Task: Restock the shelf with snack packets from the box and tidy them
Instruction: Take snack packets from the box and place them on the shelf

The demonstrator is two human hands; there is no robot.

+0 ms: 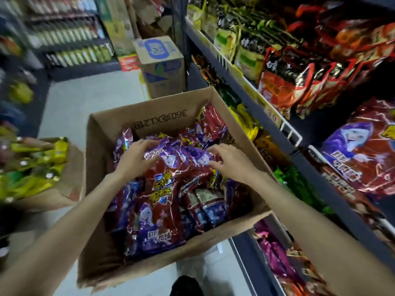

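Both hands were down in the open cardboard box point(111, 133) on the aisle floor, just left of the shelf point(252, 97). The box was heaped with red-and-purple snack packets point(171, 167).

Risk, as I judged it: the foil bags looked slick and lay loosely overlapped, so a lift from the top of the heap could drag neighbours along and spill them over the box's right wall or onto the floor. A hard squeeze could also crush whatever was inside.

Left hand point(133, 159): fingers curled over the left side of the topmost packets, thumb tucked under an edge, seemingly gripping a bundle.

Right hand point(227, 160): fingers bent and slightly spread, tips on the crinkled foil at the bundle's right side, thumb pressing in toward them; a loose pinch, not a firm clamp.

Matching packets already stood on the shelf at the right point(361, 154). A second carton point(70, 189) of yellow-green packs sat at the left.
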